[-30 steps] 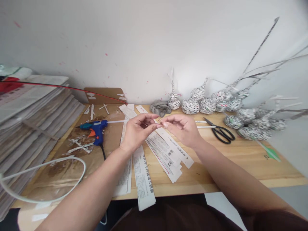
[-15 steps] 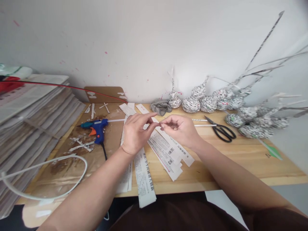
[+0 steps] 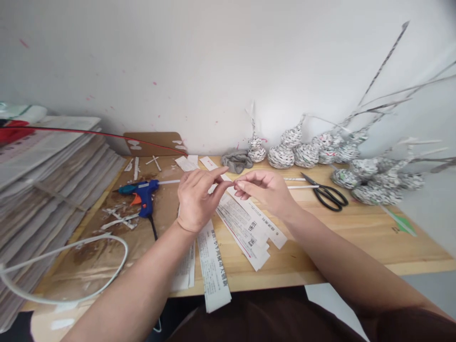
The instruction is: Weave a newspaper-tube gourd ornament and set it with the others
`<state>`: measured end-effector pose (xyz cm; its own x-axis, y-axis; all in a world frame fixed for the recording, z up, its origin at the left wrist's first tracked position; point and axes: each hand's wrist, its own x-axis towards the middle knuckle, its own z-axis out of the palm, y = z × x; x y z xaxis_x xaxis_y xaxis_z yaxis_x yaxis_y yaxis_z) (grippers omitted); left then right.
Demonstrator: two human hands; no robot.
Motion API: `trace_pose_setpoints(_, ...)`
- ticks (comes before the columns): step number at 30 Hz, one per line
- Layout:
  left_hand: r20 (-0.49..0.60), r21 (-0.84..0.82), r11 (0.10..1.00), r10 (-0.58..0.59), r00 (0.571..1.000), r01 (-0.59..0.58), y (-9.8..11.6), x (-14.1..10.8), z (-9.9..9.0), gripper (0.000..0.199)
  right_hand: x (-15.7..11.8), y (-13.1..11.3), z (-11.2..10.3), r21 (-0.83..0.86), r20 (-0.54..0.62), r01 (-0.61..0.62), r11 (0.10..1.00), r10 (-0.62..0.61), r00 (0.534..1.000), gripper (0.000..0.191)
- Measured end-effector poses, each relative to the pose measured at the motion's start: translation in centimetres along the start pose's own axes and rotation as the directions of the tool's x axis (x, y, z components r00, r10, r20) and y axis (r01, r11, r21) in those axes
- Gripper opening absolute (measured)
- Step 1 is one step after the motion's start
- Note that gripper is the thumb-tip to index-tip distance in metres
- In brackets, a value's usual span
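Observation:
My left hand [image 3: 199, 197] and my right hand [image 3: 267, 190] meet fingertip to fingertip above strips of printed paper [image 3: 245, 228]. Each one pinches with thumb and forefinger. Whatever lies between the fingertips is too small or hidden to name. Below my left wrist, more printed strips [image 3: 214, 270] reach past the table's front edge. Just beyond my right hand, thin white paper sticks [image 3: 302, 187] lie close to black-handled scissors [image 3: 327, 195]. A blue glue gun [image 3: 144, 192] rests left of my left hand, with a white glue stick in its back.
Woven paper gourds [image 3: 306, 155] line the wall at the back right, their long stems rising. A grey cloth [image 3: 237, 160] sits behind my hands. Stacked newspapers [image 3: 64, 175] fill the left side, with a white cable loop [image 3: 124, 256] in front. Paper scraps [image 3: 123, 218] litter the brown cardboard.
My right fingers have shifted slightly at the pinch, with the lower fingers showing more. Both hands stay together in nearly the same place. The view has tilted a little.

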<state>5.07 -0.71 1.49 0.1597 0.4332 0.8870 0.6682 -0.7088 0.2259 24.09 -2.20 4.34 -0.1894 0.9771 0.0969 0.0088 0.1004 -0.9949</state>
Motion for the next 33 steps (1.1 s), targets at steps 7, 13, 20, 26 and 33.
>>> trace_pose_setpoints(7,0.006,0.027,0.994,0.104,0.995,-0.104,0.3,-0.2,-0.2,0.03,-0.1,0.3,0.2,-0.018,-0.04,-0.044,0.999,0.043,0.998,0.021)
trace_pose_setpoints(13,0.025,-0.084,0.996,0.045,0.999,-0.043,0.6,-0.2,-0.2,0.03,0.4,0.6,-0.1,0.141,0.038,-0.134,0.981,0.129,0.991,0.035)
trace_pose_setpoints(20,0.119,-0.397,0.9,-0.142,0.983,0.178,1.0,0.1,0.3,0.03,0.2,0.5,-0.4,0.218,0.096,-0.151,0.964,0.133,0.986,0.037)
trace_pose_setpoints(26,0.156,-0.489,0.827,-0.23,0.96,0.278,1.4,-0.2,0.7,0.011,0.3,1.2,-0.3,0.274,0.157,-0.185,0.944,0.145,0.977,0.028)
trace_pose_setpoints(33,0.187,-0.493,0.763,-0.378,0.907,0.419,0.8,0.1,0.6,0.009,-0.1,1.0,-0.6,0.334,0.327,-0.275,0.902,0.163,0.931,0.031)
